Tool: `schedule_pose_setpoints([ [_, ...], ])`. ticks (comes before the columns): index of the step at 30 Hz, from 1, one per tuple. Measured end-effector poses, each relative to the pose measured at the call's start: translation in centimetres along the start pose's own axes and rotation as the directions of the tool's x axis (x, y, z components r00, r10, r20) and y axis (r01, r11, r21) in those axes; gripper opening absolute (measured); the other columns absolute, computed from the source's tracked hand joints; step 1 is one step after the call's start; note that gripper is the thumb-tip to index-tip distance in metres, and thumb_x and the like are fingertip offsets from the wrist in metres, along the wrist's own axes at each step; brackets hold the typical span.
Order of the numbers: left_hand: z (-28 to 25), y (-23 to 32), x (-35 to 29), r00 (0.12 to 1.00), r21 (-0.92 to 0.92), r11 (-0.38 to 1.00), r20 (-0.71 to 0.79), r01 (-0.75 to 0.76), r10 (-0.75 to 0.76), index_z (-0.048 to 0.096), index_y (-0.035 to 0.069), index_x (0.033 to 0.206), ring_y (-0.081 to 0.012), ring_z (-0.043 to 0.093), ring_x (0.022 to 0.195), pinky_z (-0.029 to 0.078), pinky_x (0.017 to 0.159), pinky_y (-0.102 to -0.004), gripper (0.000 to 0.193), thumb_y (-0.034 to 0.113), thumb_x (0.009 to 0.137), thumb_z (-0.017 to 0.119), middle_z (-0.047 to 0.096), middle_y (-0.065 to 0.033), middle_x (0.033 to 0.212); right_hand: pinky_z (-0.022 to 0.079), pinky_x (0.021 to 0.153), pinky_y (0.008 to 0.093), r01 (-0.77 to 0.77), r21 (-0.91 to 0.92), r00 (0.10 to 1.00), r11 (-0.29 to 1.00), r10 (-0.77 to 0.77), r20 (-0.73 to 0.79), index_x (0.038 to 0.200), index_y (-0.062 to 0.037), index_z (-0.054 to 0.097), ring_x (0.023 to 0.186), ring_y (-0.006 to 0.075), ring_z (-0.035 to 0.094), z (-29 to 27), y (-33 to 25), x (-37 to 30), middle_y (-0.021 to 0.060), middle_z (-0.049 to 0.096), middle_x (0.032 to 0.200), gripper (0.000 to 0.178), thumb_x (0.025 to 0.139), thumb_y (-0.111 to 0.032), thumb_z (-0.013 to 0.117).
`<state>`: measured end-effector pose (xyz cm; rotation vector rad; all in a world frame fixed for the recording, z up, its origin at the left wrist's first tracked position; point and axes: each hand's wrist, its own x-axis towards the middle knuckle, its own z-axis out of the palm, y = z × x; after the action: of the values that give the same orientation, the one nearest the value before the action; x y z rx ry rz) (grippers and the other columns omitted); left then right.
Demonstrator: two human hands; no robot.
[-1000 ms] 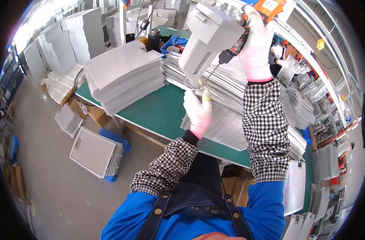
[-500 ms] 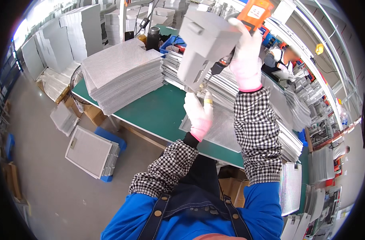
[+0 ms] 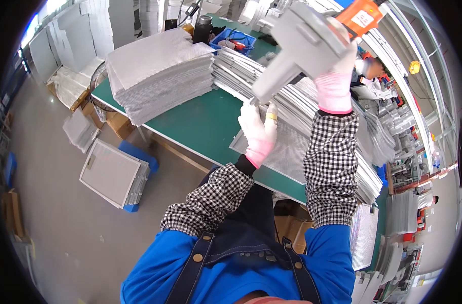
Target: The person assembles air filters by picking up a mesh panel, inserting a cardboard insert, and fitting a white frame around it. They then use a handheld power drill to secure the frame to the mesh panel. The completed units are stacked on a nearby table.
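Left fingers (image 3: 249, 115) forward, slightly parted, hold unclear; right fingers (image 3: 344, 33) farther out, curled round drill (image 3: 363, 19).

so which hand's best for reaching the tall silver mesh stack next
Probably left: the white-gloved left hand is nearer the silver mesh stack; the white-gloved right hand, farther off, holds the orange power tool.

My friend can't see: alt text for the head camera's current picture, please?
A gloved right hand grips an orange-ended power tool beside a grey housing, the left hand at the housing's lower end. Stacked mesh panels lie on a green table.
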<state>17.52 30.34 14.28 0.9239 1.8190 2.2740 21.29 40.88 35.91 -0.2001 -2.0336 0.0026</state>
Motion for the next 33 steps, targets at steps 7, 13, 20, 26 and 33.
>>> schedule_pose_setpoints([
  [7, -0.2, 1.1, 0.2, 0.991, -0.056, 0.989, -0.032, -0.134, 0.132, 0.057, 0.006, 0.113, -0.0307, 0.055, 0.097, 0.039, 0.086, -0.0399, 0.034, 0.022, 0.084, 0.068, 0.058, -0.0115, 0.105, 0.055, 0.080, 0.0387, -0.325, 0.939, 0.945, -0.110, -0.010, 0.326, 0.129, -0.0051, 0.051, 0.103, 0.0252, 0.064, -0.6, -0.8, 0.1, 0.0144, 0.064, 0.113, 0.036, 0.101, -0.027, 0.055],
  [13, -0.3, -0.1, 0.0, 0.996, -0.065, 0.997, 0.073, -0.047, 0.052, 0.059, 0.003, 0.114, -0.0331, 0.054, 0.099, 0.040, 0.085, -0.0423, 0.035, 0.026, 0.089, 0.068, 0.058, -0.0139, 0.109, 0.051, 0.081, 0.0379, -0.419, 0.886, 0.890, -0.200, 0.099, 0.444, 0.122, -0.0052, 0.055, 0.089, 0.0214, 0.064, 2.3, -2.1, 2.0, 0.0090, 0.065, 0.103, 0.038, 0.103, -0.037, 0.049],
  [20, -0.3, 1.2, -0.7, 0.991, -0.088, 0.988, -0.048, -0.131, 0.127, 0.061, 0.000, 0.115, -0.0349, 0.054, 0.090, 0.042, 0.079, -0.0435, 0.039, 0.031, 0.093, 0.068, 0.060, -0.0187, 0.102, 0.054, 0.078, 0.0274, -0.402, 0.915, 0.869, -0.042, 0.297, 0.395, 0.110, -0.0025, 0.061, 0.087, 0.0134, 0.065, 3.5, -5.0, 3.0, 0.0043, 0.067, 0.091, 0.027, 0.104, -0.028, 0.055],
  [26, 0.2, 1.7, 0.2, 0.995, -0.047, 0.994, -0.018, -0.101, 0.101, 0.060, 0.000, 0.108, -0.0363, 0.056, 0.087, 0.045, 0.076, -0.0443, 0.038, 0.033, 0.093, 0.070, 0.059, -0.0185, 0.093, 0.047, 0.069, 0.0261, -0.077, 0.674, 0.875, 0.735, 0.374, -0.308, 0.108, -0.0009, 0.061, 0.078, 0.0070, 0.058, 2.7, -7.6, 0.3, -0.0003, 0.062, 0.085, 0.019, 0.094, -0.013, 0.066],
  [33, -4.1, 1.6, 2.7, 0.917, -0.029, 0.997, 0.392, -0.069, 0.075, 0.059, -0.005, 0.115, -0.0261, 0.069, 0.085, 0.054, 0.077, -0.0354, 0.048, 0.030, 0.089, 0.079, 0.070, -0.0204, 0.097, 0.049, 0.053, 0.0291, -0.198, 0.599, 0.643, 0.776, 0.564, -0.518, 0.081, -0.0036, 0.062, 0.056, 0.0130, 0.059, -6.9, 0.3, 0.4, 0.0031, 0.058, 0.068, 0.020, 0.089, -0.021, 0.069],
])
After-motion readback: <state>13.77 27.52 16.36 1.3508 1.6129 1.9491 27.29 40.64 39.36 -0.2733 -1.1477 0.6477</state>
